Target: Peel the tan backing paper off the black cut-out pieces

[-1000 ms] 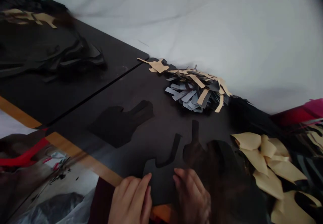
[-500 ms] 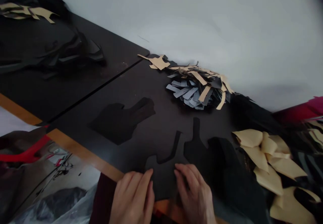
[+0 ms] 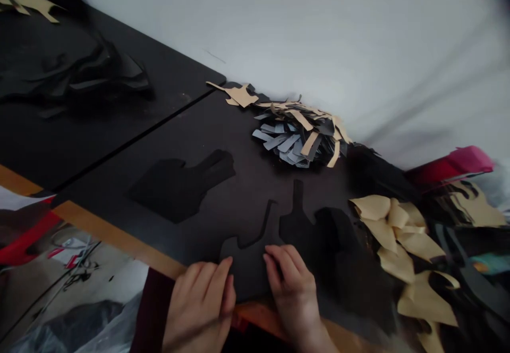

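A flat black cut-out piece (image 3: 250,272), with a curved notch and a narrow strip, lies at the table's near edge. My left hand (image 3: 201,300) grips its left side, fingers together, the thumb low against the edge. On the other side my right hand (image 3: 292,286) pinches the right edge between thumb and fingers. Right beside it, another black cut-out (image 3: 298,225) with an upright strip lies on the table. Farther left is a loose black piece or small stack (image 3: 181,186). Whether the held piece is one layer or several, I cannot tell.
The dark table (image 3: 131,156) has an orange-brown front edge. Near the wall sits a heap of grey and tan strips (image 3: 295,140). Tan cut pieces (image 3: 398,236) lie to the right, with a pink-red item (image 3: 454,167) behind. A black pile (image 3: 95,71) occupies the left table.
The view has shifted slightly, so more of the right side shows and most things appear a little farther left. Both hands keep hold of the black cut-out piece.
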Motion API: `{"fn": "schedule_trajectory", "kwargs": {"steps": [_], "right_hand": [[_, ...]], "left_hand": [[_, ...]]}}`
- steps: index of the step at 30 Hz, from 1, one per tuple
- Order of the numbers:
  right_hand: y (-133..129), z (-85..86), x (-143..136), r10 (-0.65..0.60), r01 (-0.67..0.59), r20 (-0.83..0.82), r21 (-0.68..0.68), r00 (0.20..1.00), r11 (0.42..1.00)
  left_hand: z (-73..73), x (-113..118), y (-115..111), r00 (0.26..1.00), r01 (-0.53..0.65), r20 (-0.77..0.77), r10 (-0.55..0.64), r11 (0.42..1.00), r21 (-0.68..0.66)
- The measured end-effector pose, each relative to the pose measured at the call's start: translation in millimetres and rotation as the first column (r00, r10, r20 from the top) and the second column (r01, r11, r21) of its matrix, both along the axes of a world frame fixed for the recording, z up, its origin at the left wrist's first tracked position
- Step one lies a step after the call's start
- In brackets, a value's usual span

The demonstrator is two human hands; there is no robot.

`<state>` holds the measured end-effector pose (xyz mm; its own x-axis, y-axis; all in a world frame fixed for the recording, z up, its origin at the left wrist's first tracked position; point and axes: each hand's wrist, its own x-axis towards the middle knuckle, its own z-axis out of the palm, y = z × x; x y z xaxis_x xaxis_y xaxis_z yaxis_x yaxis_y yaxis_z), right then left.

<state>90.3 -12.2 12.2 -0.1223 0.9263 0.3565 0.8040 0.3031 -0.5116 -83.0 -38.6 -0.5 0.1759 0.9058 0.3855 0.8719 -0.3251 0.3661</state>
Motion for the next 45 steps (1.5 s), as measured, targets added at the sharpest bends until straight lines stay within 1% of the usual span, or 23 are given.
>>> {"fn": "schedule_trajectory", "kwargs": {"steps": [3, 7, 9, 11, 15, 17, 19, 21, 23, 25, 28, 31, 33, 38, 42, 45], "right_hand": [[1, -1.2, -1, 0.000, 0.000, 0.012, -0.011, 1.000, 1.000], [1, -1.9, -1, 0.002, -0.002, 0.050, -0.015, 0.999, 1.000], [2, 0.0, -1, 0.003, -0.001, 0.097, -0.013, 0.995, 1.000], [3, 3.7, -1, 0.006, -0.001, 0.185, -0.028, 0.983, 1.000], [3, 12.2, -3, 0.026, 0.008, 0.411, -0.081, 0.911, 0.997], [2, 14.1, -4, 0.037, 0.012, 0.500, -0.094, 0.865, 0.995], [-1, 14.1, -4, 0.022, 0.038, 0.558, -0.095, 0.829, 0.995], [-3, 13.9, -2, -0.023, 0.073, 0.578, -0.064, 0.816, 0.995], [-1, 15.4, 4, -0.029, 0.062, 0.556, -0.041, 0.831, 0.997], [6, 19.4, 10, 0.010, 0.014, 0.513, -0.043, 0.858, 0.999], [24, 27.3, 15, 0.027, -0.019, 0.468, -0.022, 0.884, 1.000], [44, 31.4, 14, 0.038, -0.036, 0.471, -0.012, 0.881, 0.999], [56, 30.6, 14, 0.052, -0.033, 0.462, -0.048, 0.885, 0.998], [87, 23.9, 19, 0.039, 0.018, 0.364, -0.154, 0.930, 0.988], [112, 20.8, 24, 0.080, -0.020, 0.256, -0.228, 0.963, 0.973], [123, 20.2, 26, 0.087, -0.042, 0.136, -0.299, 0.987, 0.953]], "left_hand": [[1.5, 1, 0, 1.000, -0.008, -0.020, 0.008, 1.000, 0.015], [5.5, 1, 0, 0.998, -0.020, -0.067, 0.019, 1.000, -0.016], [8.4, 0, 0, 0.994, -0.007, -0.114, 0.002, 0.999, -0.042], [12.1, -2, 1, 0.986, 0.000, -0.165, -0.011, 0.998, -0.065], [19.4, -6, 2, 0.975, -0.011, -0.223, -0.016, 0.992, -0.122], [21.1, -7, 3, 0.968, -0.014, -0.252, -0.018, 0.992, -0.125], [20.8, -6, 3, 0.963, -0.019, -0.271, -0.006, 0.996, -0.090], [18.7, -4, 4, 0.965, -0.014, -0.264, 0.004, 0.999, -0.033], [15.5, -3, 5, 0.971, -0.003, -0.239, 0.007, 1.000, 0.015], [11.9, -1, 6, 0.976, 0.020, -0.217, -0.011, 0.999, 0.040], [7.6, 0, 6, 0.980, 0.061, -0.195, -0.050, 0.997, 0.051], [4.5, 1, 5, 0.982, 0.062, -0.178, -0.055, 0.997, 0.035], [2.8, 1, 4, 0.987, 0.062, -0.151, -0.057, 0.998, 0.025], [1.3, -5, 8, 0.995, 0.062, -0.074, -0.063, 0.998, -0.010], [4.2, -12, 12, 0.992, 0.111, -0.049, -0.114, 0.992, -0.062], [5.6, -15, 14, 0.990, 0.141, -0.021, -0.143, 0.988, -0.065]]}}
